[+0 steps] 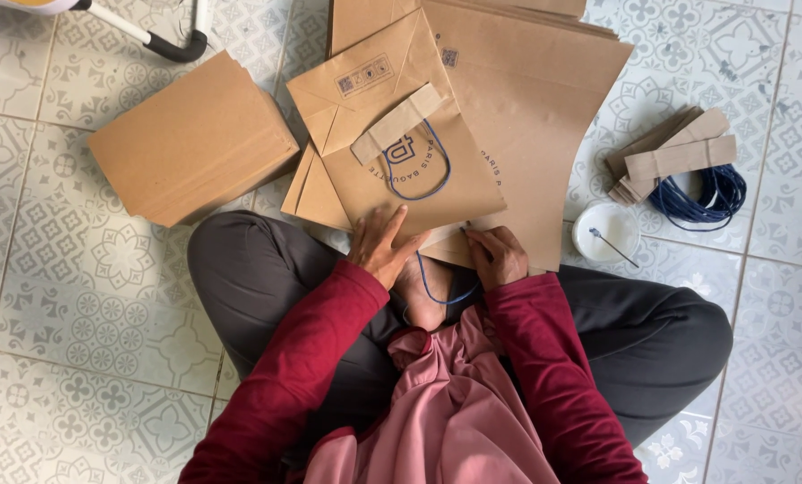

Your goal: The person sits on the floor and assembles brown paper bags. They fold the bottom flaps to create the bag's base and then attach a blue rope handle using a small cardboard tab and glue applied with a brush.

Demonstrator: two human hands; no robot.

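1. Brown kraft paper bag (392,152) lies flat on the tiled floor (78,296), just beyond the knees of a person sitting cross-legged in dark trousers and red sleeves; this head view looks straight down.
2. On the bag, a paper strip (396,123) lies slanted across the upper middle, and a blue cord handle (419,175) loops out from under it.
3. Left hand (381,244) rests flat on the bag's near edge, fingers spread and released, pressing the paper rather than gripping it.
4. Right hand (498,255) is at the bag's near right corner, fingers curled and pinched; it seems to grasp the bag's edge or a cord end, though which cannot be told.
5. A second blue cord (432,285) runs from the bag's near edge towards the person's lap, between the two hands.
6. Under and right of the bag sits a stack of flat bags (535,99).
7. Left of the bag, well apart, stands a closed cardboard box (190,139).
8. Right of the bag, beyond the stack, lie a pile of paper strips (674,154), a bundle of blue cord (710,193) touching it, and a small white dish (605,231) with a thin stick in it.
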